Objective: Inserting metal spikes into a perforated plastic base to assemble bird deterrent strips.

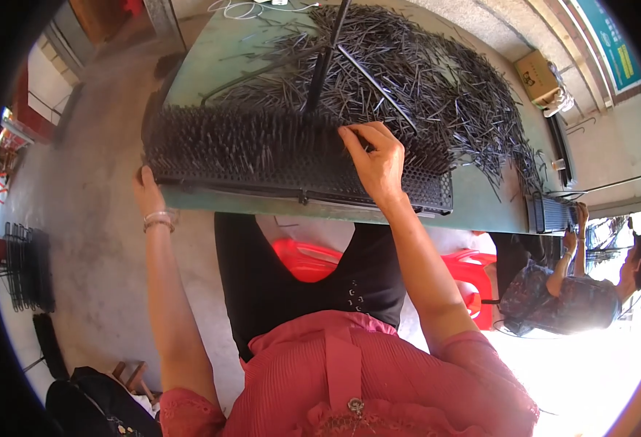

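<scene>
A long black perforated panel (pixel 435 191) lies along the near edge of the table. Dense thin black strips (pixel 226 142) stand upright in its holes over the left and middle, and more show behind my right hand. Bare holes are visible near its right end. My left hand (pixel 148 195) grips the panel's left end, with part of the fingers hidden beneath it. Above the middle of the panel, my right hand (pixel 379 156) is closed in a pinch at the edge of the standing strips. Whatever lies between those fingertips is too small to make out.
A big heap of loose black strips (pixel 400 65) covers the green table (pixel 189 76). A black metal post (pixel 322 73) with braces rises behind the panel. At far right a co-worker (pixel 568 291) handles another black panel (pixel 553 213). A cardboard box (pixel 537 76) and red stools (pixel 470 280) stand nearby.
</scene>
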The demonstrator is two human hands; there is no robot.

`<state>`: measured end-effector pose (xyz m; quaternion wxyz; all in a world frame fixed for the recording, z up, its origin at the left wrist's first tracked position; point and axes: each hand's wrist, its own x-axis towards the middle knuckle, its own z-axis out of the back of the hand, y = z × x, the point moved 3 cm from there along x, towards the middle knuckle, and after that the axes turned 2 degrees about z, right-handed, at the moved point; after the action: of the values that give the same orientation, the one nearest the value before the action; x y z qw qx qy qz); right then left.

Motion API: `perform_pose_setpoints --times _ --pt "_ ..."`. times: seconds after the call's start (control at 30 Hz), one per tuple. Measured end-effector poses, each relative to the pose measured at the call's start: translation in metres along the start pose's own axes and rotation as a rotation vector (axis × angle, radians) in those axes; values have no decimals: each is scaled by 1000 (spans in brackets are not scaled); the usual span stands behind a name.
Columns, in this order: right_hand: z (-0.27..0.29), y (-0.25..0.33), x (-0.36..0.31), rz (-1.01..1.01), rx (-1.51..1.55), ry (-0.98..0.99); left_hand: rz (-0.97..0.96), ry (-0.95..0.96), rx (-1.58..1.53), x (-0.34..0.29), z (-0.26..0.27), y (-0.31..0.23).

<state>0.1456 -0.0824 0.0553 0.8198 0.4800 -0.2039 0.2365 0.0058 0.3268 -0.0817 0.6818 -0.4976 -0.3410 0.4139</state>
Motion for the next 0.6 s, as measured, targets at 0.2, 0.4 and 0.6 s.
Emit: perform_pose_setpoints --times 0.2,0.4,0.6 --pt "6 -1 -4 165 -122 15 -136 9 99 -24 6 -8" --pt "5 3 -3 205 -148 51 -255 -54 174 -14 10 8" --pt "11 -3 -7 210 -141 12 -257 -30 145 -18 6 2"
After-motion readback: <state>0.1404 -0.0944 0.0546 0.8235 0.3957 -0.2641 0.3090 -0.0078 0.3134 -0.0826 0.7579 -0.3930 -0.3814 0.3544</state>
